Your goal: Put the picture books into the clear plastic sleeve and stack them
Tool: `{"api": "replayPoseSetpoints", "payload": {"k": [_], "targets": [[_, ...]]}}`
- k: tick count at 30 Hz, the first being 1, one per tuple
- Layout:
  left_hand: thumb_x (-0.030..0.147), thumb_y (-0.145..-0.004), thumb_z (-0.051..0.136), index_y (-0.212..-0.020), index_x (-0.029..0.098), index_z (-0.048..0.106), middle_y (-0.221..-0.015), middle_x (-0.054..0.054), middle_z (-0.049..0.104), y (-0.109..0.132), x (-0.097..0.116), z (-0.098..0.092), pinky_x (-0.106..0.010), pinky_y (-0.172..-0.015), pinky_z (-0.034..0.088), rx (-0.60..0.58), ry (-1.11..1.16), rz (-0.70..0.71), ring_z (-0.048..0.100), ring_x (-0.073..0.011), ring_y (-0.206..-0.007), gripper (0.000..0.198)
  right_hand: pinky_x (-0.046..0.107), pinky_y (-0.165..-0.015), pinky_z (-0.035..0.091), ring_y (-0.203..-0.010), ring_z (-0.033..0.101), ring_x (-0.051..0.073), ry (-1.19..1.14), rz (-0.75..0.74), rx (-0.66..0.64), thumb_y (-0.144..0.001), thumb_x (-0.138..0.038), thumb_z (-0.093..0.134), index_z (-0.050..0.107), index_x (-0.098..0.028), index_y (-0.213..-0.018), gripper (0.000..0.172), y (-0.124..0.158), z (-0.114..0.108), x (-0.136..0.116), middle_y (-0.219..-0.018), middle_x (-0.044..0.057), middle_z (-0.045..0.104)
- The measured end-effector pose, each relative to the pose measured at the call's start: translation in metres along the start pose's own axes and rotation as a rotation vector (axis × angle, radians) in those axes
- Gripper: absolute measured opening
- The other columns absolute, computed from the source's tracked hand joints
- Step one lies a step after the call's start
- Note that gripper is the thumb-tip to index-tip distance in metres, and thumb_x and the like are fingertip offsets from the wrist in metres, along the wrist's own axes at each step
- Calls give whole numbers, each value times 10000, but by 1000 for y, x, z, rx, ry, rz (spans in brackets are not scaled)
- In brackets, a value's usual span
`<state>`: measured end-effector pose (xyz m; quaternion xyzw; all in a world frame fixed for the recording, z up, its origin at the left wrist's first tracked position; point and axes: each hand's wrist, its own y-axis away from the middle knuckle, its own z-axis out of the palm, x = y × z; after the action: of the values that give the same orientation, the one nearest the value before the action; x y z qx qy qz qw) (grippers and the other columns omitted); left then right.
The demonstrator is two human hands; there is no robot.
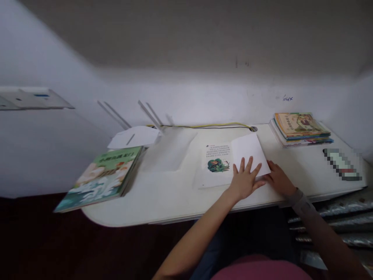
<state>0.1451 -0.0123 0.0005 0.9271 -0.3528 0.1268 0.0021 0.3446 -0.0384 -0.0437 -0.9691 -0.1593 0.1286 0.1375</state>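
An open picture book (221, 163) lies on the white desk (163, 194), its left page showing text and a small green drawing. My left hand (244, 179) rests flat on the blank white right-hand page (250, 149), fingers spread. My right hand (278, 181) lies at the lower right edge of that page, its fingers partly tucked under the paper and the left hand, so I cannot see whether it grips the page. A watch sits on the right wrist.
A green-covered book (101, 179) overhangs the desk's left edge. A white router (135, 136) with antennas stands at the back left, with a yellow cable (212, 125) along the wall. A stack of picture books (301, 128) sits at the back right.
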Motion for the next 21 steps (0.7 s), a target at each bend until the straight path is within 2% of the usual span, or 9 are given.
{"api": "replayPoseSetpoints", "payload": {"k": [3, 11, 21], "targets": [[649, -841, 339, -1404, 329, 333, -1531, -104, 170, 4, -4, 8, -704, -986, 199, 23, -86, 11, 125, -429, -1370, 647, 511, -1028, 331, -1304, 365, 324, 65, 13, -38, -911, -319, 439, 698, -125, -973, 330, 3, 2, -6, -1402, 199, 412], [632, -845, 358, -1376, 329, 392, -1512, -101, 239, 15, -13, 17, -695, -991, 198, 62, -190, -51, 169, -421, -1362, 612, 451, -1036, 331, -1309, 367, 287, 151, 2, -49, -940, -279, 374, 551, -164, -1254, 378, 3, -1, -8, -1398, 196, 417], [629, -836, 384, -1356, 308, 430, -1482, -106, 310, 15, -9, 13, -723, -984, 164, 69, -127, -53, 188, -423, -1357, 613, 464, -1052, 313, -1329, 340, 258, 46, 38, -37, -959, -312, 266, 470, -121, -1321, 457, 4, 5, 0, -1411, 180, 409]]}}
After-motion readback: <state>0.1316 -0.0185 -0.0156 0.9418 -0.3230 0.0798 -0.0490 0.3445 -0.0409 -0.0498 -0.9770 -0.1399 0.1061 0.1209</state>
